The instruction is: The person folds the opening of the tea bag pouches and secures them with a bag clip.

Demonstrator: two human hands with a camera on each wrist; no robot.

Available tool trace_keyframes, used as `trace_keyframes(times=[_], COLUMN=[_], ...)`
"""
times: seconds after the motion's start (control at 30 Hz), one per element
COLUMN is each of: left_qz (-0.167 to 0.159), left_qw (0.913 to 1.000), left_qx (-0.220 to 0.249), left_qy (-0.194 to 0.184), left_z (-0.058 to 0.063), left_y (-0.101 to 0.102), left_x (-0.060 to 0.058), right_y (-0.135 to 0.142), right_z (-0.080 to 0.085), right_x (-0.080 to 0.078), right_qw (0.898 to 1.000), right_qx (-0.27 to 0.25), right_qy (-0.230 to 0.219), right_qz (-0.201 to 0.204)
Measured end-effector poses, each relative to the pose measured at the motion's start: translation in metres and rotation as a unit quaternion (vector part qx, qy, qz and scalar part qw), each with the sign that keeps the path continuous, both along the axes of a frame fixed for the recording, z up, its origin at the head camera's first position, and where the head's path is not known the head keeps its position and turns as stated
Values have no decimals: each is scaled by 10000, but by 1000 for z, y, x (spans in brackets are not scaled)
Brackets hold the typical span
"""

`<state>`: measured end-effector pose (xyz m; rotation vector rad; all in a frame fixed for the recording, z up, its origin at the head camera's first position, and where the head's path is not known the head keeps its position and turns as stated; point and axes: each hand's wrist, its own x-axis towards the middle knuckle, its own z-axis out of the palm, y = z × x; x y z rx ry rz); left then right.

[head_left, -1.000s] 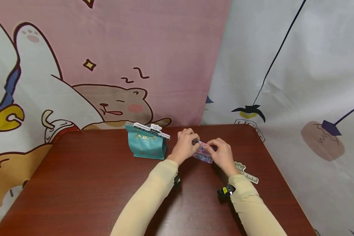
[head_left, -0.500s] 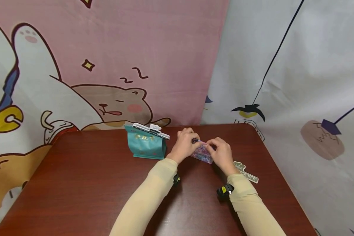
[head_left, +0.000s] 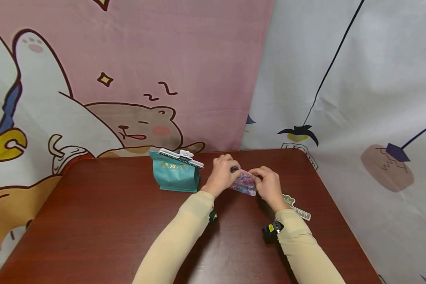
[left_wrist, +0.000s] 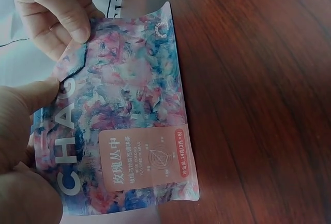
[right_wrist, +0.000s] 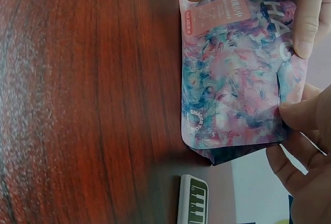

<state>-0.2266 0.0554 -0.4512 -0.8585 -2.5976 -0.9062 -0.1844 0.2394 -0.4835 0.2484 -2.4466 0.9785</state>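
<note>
A pink, blue and purple tea pouch [head_left: 245,182] stands near the back of the table, lettered in white with a pink label. My left hand [head_left: 221,176] pinches its top edge on the left side, thumb on the printed face in the left wrist view. At the other end of the top edge, my right hand [head_left: 268,186] pinches the pouch between thumb and fingers. A corner of the top is folded down beside the right thumb [right_wrist: 297,114]. The fingers behind the pouch are partly hidden.
To the left stands a teal bag [head_left: 175,175] whose top is held by a white keyboard-patterned clip [head_left: 182,157]. Another clip, green and white [head_left: 298,211], lies by the right wrist. A printed cloth [head_left: 213,79] hangs behind the table [head_left: 110,221].
My right thumb and fingers have shifted slightly along the pouch's top, baring a little more of its right side. The left hand keeps its hold; the teal bag stays put.
</note>
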Motion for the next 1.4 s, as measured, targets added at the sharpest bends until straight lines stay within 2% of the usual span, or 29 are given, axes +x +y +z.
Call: trace_keyframes(times=[0.3,0.43,0.63,1.1,1.4], left_qz=[-38,-51,-19,7,-24], left_qw=[10000,9999,9997,9991,9996], left_qx=[35,17,22,-81,-8], left_qy=[-40,-118,-241,-404,-291], left_z=[-1,-1,0,1,1], left_y=[0,0,0,0,0], left_x=[0,1,1,0,0], right_y=[2,3,7,19,29], right_z=[-2,-2,-3,4,12], right_x=[0,0,5,12,22], right_qw=[9997,9998,9998,9975,9916], right_qx=[-43,-53,-115,37,78], right_qy=[110,77,-145,-704,-1294], right_qz=[190,157,-58,95,15])
